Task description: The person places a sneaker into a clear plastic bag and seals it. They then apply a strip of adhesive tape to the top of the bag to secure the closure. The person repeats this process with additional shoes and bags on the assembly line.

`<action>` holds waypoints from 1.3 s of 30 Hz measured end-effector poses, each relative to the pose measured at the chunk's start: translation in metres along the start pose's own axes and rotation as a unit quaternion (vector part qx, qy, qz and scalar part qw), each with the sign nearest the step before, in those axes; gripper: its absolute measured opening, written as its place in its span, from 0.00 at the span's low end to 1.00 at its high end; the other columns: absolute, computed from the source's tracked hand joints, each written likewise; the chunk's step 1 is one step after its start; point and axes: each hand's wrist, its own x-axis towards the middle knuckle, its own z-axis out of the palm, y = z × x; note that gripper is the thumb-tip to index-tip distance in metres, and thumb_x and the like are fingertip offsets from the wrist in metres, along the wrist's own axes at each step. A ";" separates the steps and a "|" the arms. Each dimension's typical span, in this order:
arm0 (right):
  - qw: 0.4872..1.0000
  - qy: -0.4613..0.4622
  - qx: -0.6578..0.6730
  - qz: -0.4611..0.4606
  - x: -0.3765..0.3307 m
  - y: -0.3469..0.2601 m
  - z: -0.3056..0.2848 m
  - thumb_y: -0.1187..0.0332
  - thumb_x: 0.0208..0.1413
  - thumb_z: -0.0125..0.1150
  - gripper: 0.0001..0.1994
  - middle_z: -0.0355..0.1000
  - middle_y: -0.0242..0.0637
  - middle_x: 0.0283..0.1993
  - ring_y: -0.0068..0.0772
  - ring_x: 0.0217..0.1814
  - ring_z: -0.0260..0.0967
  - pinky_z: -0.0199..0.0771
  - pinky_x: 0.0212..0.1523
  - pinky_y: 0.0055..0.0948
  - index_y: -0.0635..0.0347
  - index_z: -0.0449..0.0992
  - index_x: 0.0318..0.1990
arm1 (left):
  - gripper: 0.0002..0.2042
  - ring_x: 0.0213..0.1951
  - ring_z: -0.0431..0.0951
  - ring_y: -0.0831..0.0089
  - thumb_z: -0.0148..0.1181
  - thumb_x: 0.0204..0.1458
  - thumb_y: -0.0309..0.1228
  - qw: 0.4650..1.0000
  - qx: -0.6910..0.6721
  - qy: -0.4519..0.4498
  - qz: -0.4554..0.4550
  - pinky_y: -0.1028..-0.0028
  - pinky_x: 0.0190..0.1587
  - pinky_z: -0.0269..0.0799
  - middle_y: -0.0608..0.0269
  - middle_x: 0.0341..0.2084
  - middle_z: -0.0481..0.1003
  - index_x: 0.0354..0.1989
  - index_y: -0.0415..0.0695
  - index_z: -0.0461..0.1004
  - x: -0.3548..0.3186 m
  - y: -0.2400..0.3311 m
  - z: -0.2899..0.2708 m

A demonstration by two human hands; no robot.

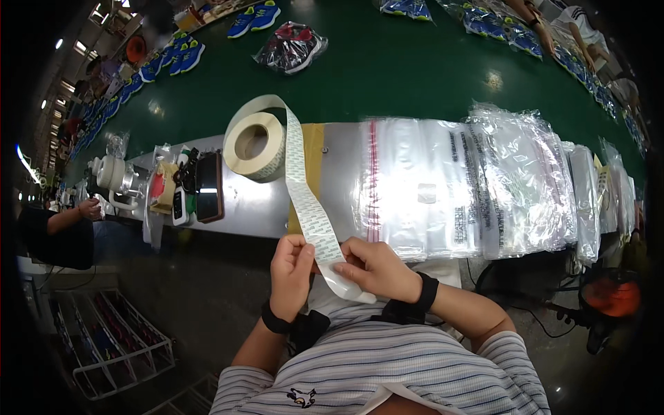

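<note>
Green conveyor belt [387, 69] is seen filling the top of the view, with bagged blue sneakers [252, 17] scattered on it. Below that, a long grey metal workbench [242, 200] is laid out with stacks of clear plastic bags [484, 180] on the right side and a black phone [209, 187] on the left. A big roll of white label tape [254, 144] is parked on the bench, and its long paper strip [311, 207] is run down off the edge to the hands. The strip's lower end is pinched by the left hand [290, 273], fingers pressed together on its left edge, while the right hand [377, 266] is closed on it from the other side, thumb and fingertips nipping the strip.
</note>
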 end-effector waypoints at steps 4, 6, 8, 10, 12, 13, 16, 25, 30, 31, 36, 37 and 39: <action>0.992 0.003 -0.126 -0.020 0.007 -0.007 0.006 0.63 0.53 0.64 0.11 0.71 0.45 0.25 0.50 0.25 0.70 0.69 0.25 0.40 0.60 0.71 0.32 | 0.19 0.41 0.73 0.58 0.65 0.43 0.22 0.833 0.427 0.111 0.334 0.65 0.42 0.71 0.55 0.39 0.72 0.46 0.42 0.70 -0.004 0.014 -0.001; 0.993 -0.011 -0.116 -0.029 0.011 -0.009 0.006 0.63 0.53 0.64 0.10 0.71 0.43 0.25 0.48 0.25 0.71 0.69 0.25 0.39 0.60 0.72 0.32 | 0.14 0.40 0.73 0.58 0.65 0.44 0.28 0.814 0.463 0.019 0.350 0.65 0.43 0.71 0.60 0.39 0.73 0.40 0.43 0.74 -0.005 0.020 -0.002; 0.997 -0.017 -0.054 -0.053 0.016 -0.009 0.004 0.65 0.53 0.64 0.09 0.72 0.42 0.26 0.44 0.24 0.71 0.70 0.25 0.36 0.61 0.74 0.32 | 0.12 0.41 0.76 0.57 0.65 0.48 0.28 0.877 0.390 -0.030 0.280 0.65 0.43 0.73 0.55 0.37 0.76 0.42 0.42 0.75 -0.005 0.022 -0.001; 0.998 -0.036 0.043 -0.031 0.020 -0.012 0.003 0.67 0.52 0.64 0.07 0.72 0.40 0.25 0.40 0.23 0.72 0.71 0.25 0.33 0.62 0.75 0.33 | 0.11 0.38 0.78 0.57 0.64 0.50 0.28 0.889 0.371 -0.011 0.270 0.67 0.41 0.74 0.54 0.36 0.76 0.41 0.40 0.75 -0.004 0.023 0.000; 0.999 -0.020 0.043 -0.014 0.022 -0.015 0.003 0.70 0.52 0.63 0.06 0.73 0.39 0.27 0.37 0.24 0.72 0.71 0.26 0.31 0.62 0.75 0.34 | 0.11 0.36 0.78 0.60 0.64 0.50 0.28 0.898 0.355 -0.018 0.259 0.70 0.40 0.74 0.54 0.35 0.76 0.41 0.39 0.75 -0.004 0.022 0.001; 0.999 -0.015 0.020 0.038 0.022 -0.017 0.003 0.71 0.52 0.63 0.06 0.73 0.38 0.27 0.35 0.25 0.73 0.71 0.27 0.30 0.63 0.76 0.35 | 0.11 0.36 0.78 0.62 0.64 0.50 0.28 0.914 0.334 -0.024 0.228 0.71 0.39 0.73 0.54 0.34 0.76 0.41 0.39 0.75 -0.005 0.021 0.000; 0.995 -0.023 -0.037 -0.085 0.020 -0.019 0.001 0.71 0.53 0.61 0.05 0.73 0.41 0.30 0.42 0.30 0.73 0.71 0.30 0.33 0.61 0.75 0.36 | 0.08 0.33 0.77 0.75 0.62 0.52 0.26 0.961 0.249 -0.039 0.116 0.77 0.37 0.72 0.58 0.33 0.78 0.39 0.36 0.76 -0.005 0.018 -0.003; 0.996 -0.020 -0.045 -0.079 0.001 -0.006 -0.013 0.73 0.52 0.61 0.04 0.71 0.40 0.30 0.42 0.30 0.70 0.69 0.30 0.33 0.62 0.73 0.34 | 0.07 0.36 0.78 0.75 0.56 0.55 0.22 0.983 0.149 -0.082 0.065 0.76 0.42 0.74 0.60 0.34 0.78 0.42 0.35 0.75 0.013 0.022 -0.007; 0.982 0.040 -0.085 -0.166 0.006 -0.012 -0.008 0.73 0.49 0.62 0.05 0.71 0.37 0.32 0.42 0.34 0.70 0.71 0.33 0.36 0.58 0.74 0.34 | 0.08 0.37 0.77 0.76 0.62 0.51 0.21 0.961 0.219 -0.142 0.094 0.78 0.39 0.72 0.58 0.37 0.77 0.39 0.36 0.76 0.007 0.022 -0.002; 0.976 0.058 -0.091 -0.187 0.006 -0.014 -0.007 0.73 0.48 0.62 0.06 0.71 0.36 0.32 0.42 0.35 0.70 0.71 0.33 0.36 0.58 0.74 0.34 | 0.08 0.36 0.76 0.77 0.62 0.51 0.21 0.968 0.194 -0.133 0.092 0.79 0.37 0.71 0.59 0.36 0.77 0.39 0.36 0.76 0.006 0.021 -0.001; 0.982 0.033 -0.101 -0.156 0.001 -0.014 -0.010 0.76 0.48 0.63 0.06 0.73 0.36 0.33 0.42 0.36 0.71 0.72 0.36 0.34 0.59 0.74 0.34 | 0.06 0.42 0.76 0.73 0.54 0.55 0.18 0.987 0.062 -0.144 0.021 0.75 0.48 0.70 0.55 0.40 0.77 0.38 0.33 0.77 0.008 0.014 -0.002; 0.984 0.024 -0.103 -0.144 0.001 -0.013 -0.011 0.76 0.48 0.63 0.06 0.73 0.36 0.34 0.42 0.37 0.71 0.72 0.37 0.34 0.60 0.74 0.34 | 0.06 0.42 0.76 0.73 0.54 0.55 0.18 0.986 0.072 -0.148 0.022 0.75 0.48 0.70 0.55 0.40 0.77 0.38 0.33 0.76 0.010 0.013 -0.002; 0.984 0.045 -0.092 -0.147 0.000 -0.011 -0.011 0.75 0.48 0.62 0.05 0.73 0.35 0.34 0.41 0.37 0.71 0.72 0.37 0.34 0.58 0.75 0.33 | 0.06 0.41 0.76 0.74 0.53 0.56 0.19 0.984 0.075 -0.158 0.025 0.76 0.47 0.70 0.55 0.40 0.77 0.37 0.33 0.76 0.014 0.012 -0.003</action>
